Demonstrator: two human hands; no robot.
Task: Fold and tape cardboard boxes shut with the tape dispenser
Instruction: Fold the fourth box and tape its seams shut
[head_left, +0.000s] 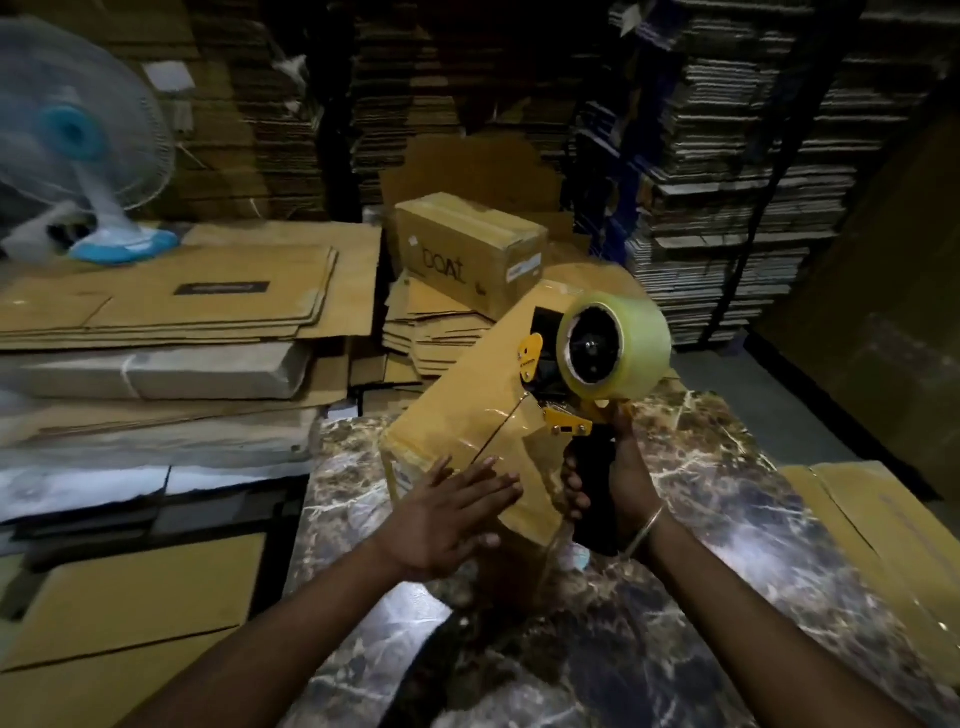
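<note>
Head view, stock as seen.

Surface: one dark marble table (701, 493) with pale veins, glare on its near part. Room: dim store, walls lined with tall stacks of flat cardboard (727, 156) on racks.

Around: to my left, a pile of flattened cartons (182, 306), and on it a white fan (78, 135) with a blue hub and blue base. Behind the table, a sealed box (467, 244) printed with dark lettering sits on a lower stack of flat sheets (431, 332). More flat cardboard lies low at my left and at the table's right edge.

Task item: one cardboard box (467, 410), tilted, resting on the table in front of me, its upper face glossy with clear tape along the seam. It hides part of the table's far edge.

Left hand (447, 519): fingers straight and spread, palm flat against the near face of the box.

Right hand (608, 483): fingers wrapped round the black handle of the tape dispenser (582, 384), which has a yellow frame and a roll of clear tape (613, 343) on top. The dispenser's front sits against the box's right side. A thin bangle (644, 530) is on that wrist.
</note>
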